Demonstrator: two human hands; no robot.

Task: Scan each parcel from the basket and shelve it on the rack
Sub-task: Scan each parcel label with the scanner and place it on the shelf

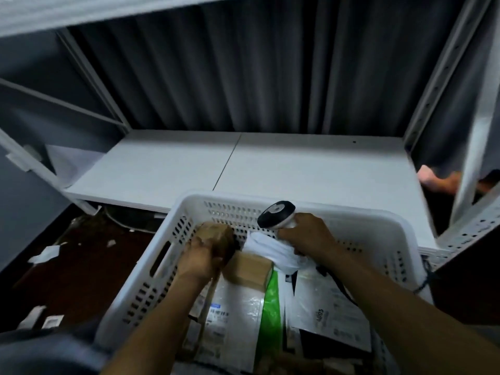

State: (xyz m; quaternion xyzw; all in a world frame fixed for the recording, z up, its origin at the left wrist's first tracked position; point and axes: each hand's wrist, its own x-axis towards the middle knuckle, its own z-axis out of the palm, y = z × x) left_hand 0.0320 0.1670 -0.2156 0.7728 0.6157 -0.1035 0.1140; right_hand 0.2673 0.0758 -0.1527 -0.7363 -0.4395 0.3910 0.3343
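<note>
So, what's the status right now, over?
Left hand grips brown taped parcel in white perforated plastic basket. Right hand holds white handheld scanner with black face. White rack shelf just beyond basket.

There is only one camera. It sits on the person's head and looks forward and down. The white basket (pixel 351 212) is very near, right under the camera, and fills the bottom middle of the view. Both arms reach in from the bottom edge. The left hand (pixel 201 259) grips a brown parcel (pixel 216 234) and the right hand (pixel 308 239) holds a scanner (pixel 276 213). Farther off, the white rack shelf (pixel 297 163) runs across the middle. A dark curtain (pixel 243 77) hangs at the back. The picture is a bit blurry.
</note>
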